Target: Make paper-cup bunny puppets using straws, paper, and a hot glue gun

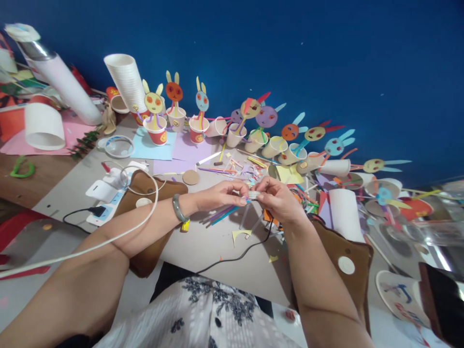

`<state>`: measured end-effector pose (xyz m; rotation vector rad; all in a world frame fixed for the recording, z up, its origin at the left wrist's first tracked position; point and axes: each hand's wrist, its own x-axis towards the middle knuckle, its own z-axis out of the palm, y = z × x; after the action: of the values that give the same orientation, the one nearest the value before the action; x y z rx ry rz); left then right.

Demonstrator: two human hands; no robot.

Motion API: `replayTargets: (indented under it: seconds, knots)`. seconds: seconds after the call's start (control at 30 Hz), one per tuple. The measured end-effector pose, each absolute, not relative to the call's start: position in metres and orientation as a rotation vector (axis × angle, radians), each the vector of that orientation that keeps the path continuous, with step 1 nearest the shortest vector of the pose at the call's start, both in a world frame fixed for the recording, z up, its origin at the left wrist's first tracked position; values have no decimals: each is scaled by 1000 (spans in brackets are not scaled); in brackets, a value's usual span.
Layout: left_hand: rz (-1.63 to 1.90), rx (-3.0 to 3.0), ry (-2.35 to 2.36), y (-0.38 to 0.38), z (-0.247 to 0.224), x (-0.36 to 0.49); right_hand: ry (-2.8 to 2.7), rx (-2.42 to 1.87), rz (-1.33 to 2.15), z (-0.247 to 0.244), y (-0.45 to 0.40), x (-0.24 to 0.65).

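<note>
In front of me, over the middle of the desk, my two hands meet at a small whitish piece (253,195). The thumb and fingers of my right hand (281,199) pinch it. My left hand (230,193) is closed at its other end, where a speck of blue shows at the fingertips; what that is, I cannot make out. Purple and blue pipe cleaners (222,215) lie on the desk just below my left hand. Under my right hand sits something orange (268,216), partly hidden, with a black cable (239,257) running from near it.
Paper cups with rabbit-faced figures (155,104) line the blue wall. At the left stand a cup stack (125,79), a thermos (67,87) and a power strip (108,208). Paper scraps (241,237) litter the desk. A white cable (145,220) crosses my left forearm.
</note>
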<state>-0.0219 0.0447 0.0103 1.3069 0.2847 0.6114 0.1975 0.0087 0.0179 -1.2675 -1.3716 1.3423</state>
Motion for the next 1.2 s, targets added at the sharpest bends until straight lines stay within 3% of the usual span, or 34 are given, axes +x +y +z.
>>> replayTargets:
  seconds: [0.4,1.2]
  knots:
    - [589,1256,272,47,10,-21,-1197,-1178,1515,24,7,197]
    - [603,1246,284,48,7,-21,-1146,-1233,1463,22,8,193]
